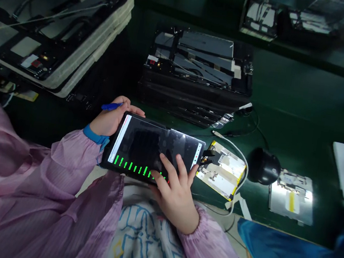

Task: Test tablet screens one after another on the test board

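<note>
A black tablet (144, 144) with a lit screen showing green bars and a red edge line is held above my lap. My left hand (111, 119) grips its left end, with a blue pen (111, 106) tucked between the fingers. My right hand (174, 193) lies on the screen's lower right part, fingers spread and touching the glass. A cable plugs into the tablet's right end (208, 156). Both sleeves are pink.
A stack of opened black tablets (197, 77) stands on the green table behind. Trays of larger opened devices (52, 24) lie at the left. A yellow-taped part (222, 169), a black round object (264, 166), a metal plate (293, 195) and a white cable (243, 164) sit at the right.
</note>
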`<state>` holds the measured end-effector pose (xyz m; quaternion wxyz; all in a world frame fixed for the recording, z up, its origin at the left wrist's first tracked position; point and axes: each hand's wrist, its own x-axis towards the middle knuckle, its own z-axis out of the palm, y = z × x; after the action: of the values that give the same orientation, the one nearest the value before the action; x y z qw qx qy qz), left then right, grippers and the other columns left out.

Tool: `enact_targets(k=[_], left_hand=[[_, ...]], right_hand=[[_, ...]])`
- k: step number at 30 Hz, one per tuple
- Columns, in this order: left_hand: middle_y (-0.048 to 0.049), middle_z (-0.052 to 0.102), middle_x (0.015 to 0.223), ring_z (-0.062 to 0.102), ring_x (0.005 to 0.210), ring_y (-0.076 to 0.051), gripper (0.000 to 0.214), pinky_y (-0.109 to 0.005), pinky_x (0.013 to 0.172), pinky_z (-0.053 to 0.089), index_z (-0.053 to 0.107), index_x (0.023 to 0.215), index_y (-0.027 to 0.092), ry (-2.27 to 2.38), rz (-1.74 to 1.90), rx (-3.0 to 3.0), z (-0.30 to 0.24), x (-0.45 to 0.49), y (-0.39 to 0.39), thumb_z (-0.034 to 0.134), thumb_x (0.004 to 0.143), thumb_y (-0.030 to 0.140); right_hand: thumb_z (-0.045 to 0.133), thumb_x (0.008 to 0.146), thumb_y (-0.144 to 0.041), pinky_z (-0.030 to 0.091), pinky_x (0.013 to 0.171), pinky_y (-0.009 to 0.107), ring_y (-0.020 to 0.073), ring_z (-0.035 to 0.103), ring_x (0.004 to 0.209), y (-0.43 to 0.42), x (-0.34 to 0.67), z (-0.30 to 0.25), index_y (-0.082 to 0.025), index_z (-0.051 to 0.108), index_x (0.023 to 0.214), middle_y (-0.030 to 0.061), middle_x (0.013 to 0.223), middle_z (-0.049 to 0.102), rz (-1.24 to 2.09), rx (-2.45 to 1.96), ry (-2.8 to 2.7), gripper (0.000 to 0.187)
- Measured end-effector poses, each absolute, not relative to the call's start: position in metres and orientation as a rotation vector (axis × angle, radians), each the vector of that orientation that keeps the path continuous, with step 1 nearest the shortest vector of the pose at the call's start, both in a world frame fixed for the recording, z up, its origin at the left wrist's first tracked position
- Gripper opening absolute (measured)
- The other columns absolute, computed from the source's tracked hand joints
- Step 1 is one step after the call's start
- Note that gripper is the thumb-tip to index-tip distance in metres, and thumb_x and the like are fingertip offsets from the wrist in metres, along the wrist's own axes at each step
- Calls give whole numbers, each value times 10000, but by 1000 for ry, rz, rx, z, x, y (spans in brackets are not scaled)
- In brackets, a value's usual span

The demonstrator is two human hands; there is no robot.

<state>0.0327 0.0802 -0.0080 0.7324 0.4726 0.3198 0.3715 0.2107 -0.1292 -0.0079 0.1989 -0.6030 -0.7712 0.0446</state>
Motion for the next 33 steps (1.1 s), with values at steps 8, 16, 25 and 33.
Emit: enact_targets(k=[8, 16, 25, 33], left_hand=[[-77, 717, 850, 666, 882, -266, 423, -406, 797, 499, 442, 795, 211, 735, 818, 1024, -2, 34, 82, 708, 702, 526], [-74, 726, 893, 676, 893, -262, 325, -399, 748, 526, 475, 814, 218, 738, 812, 1068, 1, 31, 87, 677, 755, 466], [-9, 736, 833, 658, 899, -247, 261, -407, 836, 485, 527, 749, 235, 889, 817, 1126, 14, 38, 87, 672, 754, 451], [88, 730, 839, 673, 946, -242, 129, -430, 819, 574, 577, 759, 324, 1106, 714, 1161, 19, 39, 95, 692, 702, 307]], right_hand=[[642, 821, -356, 70, 1076, 706, 369, 215, 1397, -125, 217, -1, -238, 587, 1099, 99, 1403, 472, 209, -1644, -2148, 307], [544, 891, -297, 409, 1002, 497, 277, 504, 1182, -97, 322, 14, -176, 533, 1148, 145, 1213, 568, 87, -1790, -1571, 284], [596, 838, -197, 480, 777, 407, 261, 570, 865, -29, 390, -30, -151, 647, 821, 109, 872, 637, 40, -2072, -1726, 71], [649, 841, -307, 428, 477, 227, 110, 550, 539, -104, 375, 9, -181, 654, 823, 16, 713, 669, 588, -1676, -1399, 127]])
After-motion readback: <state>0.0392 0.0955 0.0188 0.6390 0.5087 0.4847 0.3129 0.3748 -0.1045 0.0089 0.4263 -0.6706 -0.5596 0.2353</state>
